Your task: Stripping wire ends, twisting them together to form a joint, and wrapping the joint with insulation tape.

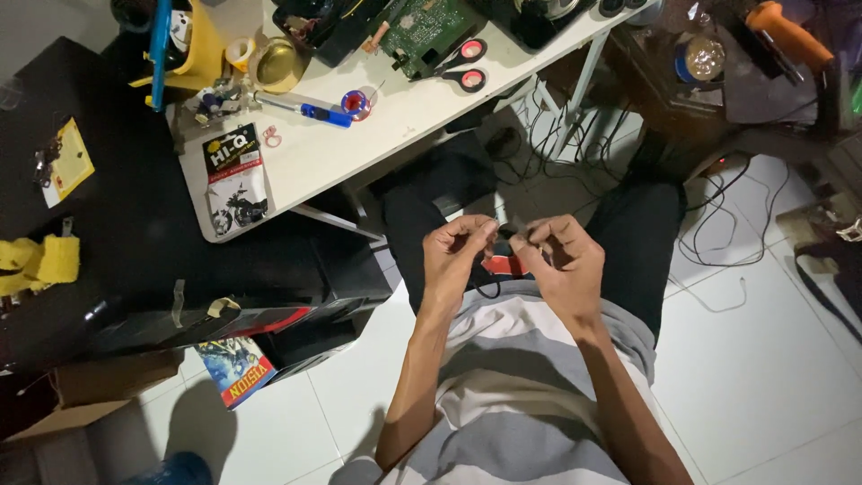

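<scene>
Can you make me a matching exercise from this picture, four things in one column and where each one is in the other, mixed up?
Things:
1. scissors
2. screwdriver
3. thin black wire
4. yellow cloth

Places:
A. on the black surface at the far left
B. between the left hand and the right hand, over the lap
C. on the white table, beside the green circuit board
D. on the white table, near the brass bowl

Pairs: 1-C, 2-D, 3-B, 4-A

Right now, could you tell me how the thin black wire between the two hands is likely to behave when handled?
The thin black wire droops in a loop below the left hand, so it is probably floppy. It looks very slender, hence likely light. Both the left hand and the right hand pinch it with fingertips, so it may slip easily.
</scene>
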